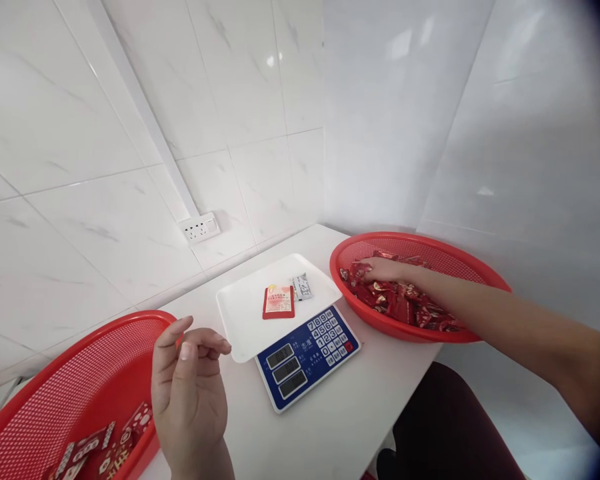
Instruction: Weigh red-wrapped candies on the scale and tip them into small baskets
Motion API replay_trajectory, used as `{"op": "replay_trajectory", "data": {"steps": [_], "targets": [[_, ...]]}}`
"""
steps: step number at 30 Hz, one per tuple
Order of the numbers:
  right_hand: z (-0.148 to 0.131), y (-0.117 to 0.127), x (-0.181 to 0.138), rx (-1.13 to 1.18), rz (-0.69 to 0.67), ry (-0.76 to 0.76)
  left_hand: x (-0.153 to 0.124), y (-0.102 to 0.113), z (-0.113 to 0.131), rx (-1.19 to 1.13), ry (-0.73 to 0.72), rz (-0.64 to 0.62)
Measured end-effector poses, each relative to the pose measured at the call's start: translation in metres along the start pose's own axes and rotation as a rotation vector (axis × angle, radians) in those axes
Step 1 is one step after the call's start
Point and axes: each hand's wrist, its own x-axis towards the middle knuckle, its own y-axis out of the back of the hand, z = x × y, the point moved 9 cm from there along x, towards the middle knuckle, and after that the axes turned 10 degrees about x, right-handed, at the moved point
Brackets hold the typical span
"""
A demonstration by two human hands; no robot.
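My left hand (193, 393) is raised in front of the scale, its fingers loosely bent and apart with nothing in them. Over on the right, my right hand (380, 269) reaches into a red mesh basket (495, 283) of shiny red packets (400, 308). Its fingertips are closed around a red packet (360, 271) and are partly hidden by it. Between my hands stands a digital scale (300, 363) with a white tray (250, 300) and a blue keypad panel. A flat red and pale sachet (279, 302) and a small silver sachet (303, 287) lie on the tray.
At the lower left, a second red basket (30, 413) holds several red printed packets (93, 448). The white table (275, 443) meets tiled walls behind. A socket (200, 228) is fixed low on the wall. My dark-clothed leg (445, 427) shows by the table's edge.
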Motion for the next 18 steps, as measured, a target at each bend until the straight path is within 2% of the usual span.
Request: {"op": "replay_trajectory", "data": {"steps": [6, 11, 15, 18], "targets": [[0.004, 0.029, -0.017, 0.164, 0.056, -0.108, 0.0, -0.003, 0.0, -0.01, -0.005, -0.038], [-0.011, 0.033, -0.029, 0.324, 0.135, -0.128, -0.002, -0.01, -0.011, -0.037, 0.082, -0.072], [-0.044, 0.013, -0.038, 0.458, 0.1, -0.11, -0.014, -0.037, -0.041, -0.154, 0.34, -0.171], [-0.081, -0.024, -0.049, 0.523, -0.027, -0.04, -0.034, -0.067, -0.07, -0.246, 0.586, -0.272]]}}
